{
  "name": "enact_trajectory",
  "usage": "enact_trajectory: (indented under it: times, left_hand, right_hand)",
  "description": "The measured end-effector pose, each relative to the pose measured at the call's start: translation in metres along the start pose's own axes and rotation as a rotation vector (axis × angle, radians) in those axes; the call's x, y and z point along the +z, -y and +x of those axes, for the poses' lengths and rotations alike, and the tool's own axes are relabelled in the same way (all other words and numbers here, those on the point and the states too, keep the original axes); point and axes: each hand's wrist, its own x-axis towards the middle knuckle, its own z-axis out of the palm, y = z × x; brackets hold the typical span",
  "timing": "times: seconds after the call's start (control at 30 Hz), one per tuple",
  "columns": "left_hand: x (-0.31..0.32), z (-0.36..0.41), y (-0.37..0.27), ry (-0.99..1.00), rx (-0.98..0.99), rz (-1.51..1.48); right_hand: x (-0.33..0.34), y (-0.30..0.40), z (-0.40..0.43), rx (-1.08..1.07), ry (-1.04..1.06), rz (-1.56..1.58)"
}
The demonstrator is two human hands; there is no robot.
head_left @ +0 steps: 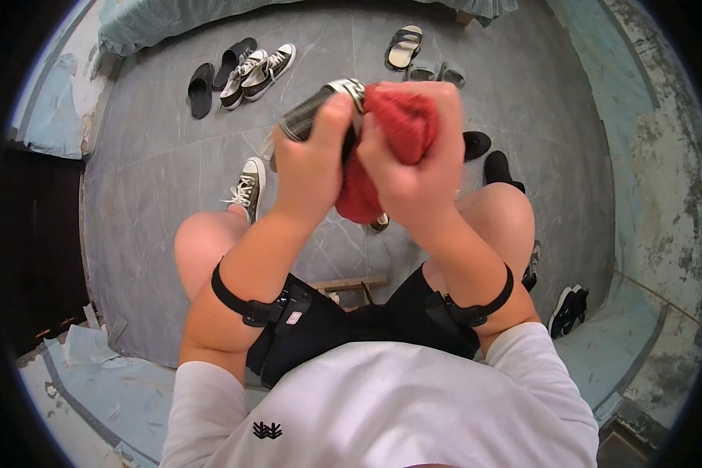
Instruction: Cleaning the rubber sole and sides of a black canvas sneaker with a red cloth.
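Note:
In front of my knees, my left hand (310,161) grips a dark grey shoe (309,117) with pale stitching and a black-and-white patterned edge. Its exact kind is hard to tell because my fingers cover much of it. My right hand (427,175) is closed around a bunched red cloth (406,126), pressed close against the shoe's right end. Part of the cloth hangs below, between my two hands. The right hand and cloth are slightly blurred.
Black slippers (200,90) and black-and-white canvas sneakers (269,71) stand ahead on the grey tiled floor (152,175). Sandals (405,48) lie ahead to the right. Black shoes (567,310) rest by the right wall. A cloth-draped edge (169,23) bounds the far side.

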Motion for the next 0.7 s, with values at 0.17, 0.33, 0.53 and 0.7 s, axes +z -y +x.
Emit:
enact_trajectory:
  times: [0.17, 0.33, 0.53, 0.7]
  left_hand:
    - [-0.005, 0.011, 0.002, -0.051, -0.292, -0.401]
    - [0.001, -0.009, 0.011, 0.031, -0.119, -0.124]
    - [0.005, 0.008, -0.003, -0.106, -0.202, -0.349]
    - [-0.017, 0.032, -0.004, 0.013, -0.238, -0.632]
  right_hand:
    - [0.007, 0.001, -0.01, -0.118, 0.016, -0.051]
    - [-0.019, 0.011, 0.012, 0.289, 0.15, 0.04]
    - [0.002, -0.005, -0.007, -0.044, 0.034, 0.014]
    - [0.004, -0.002, -0.023, -0.091, 0.144, -0.046]
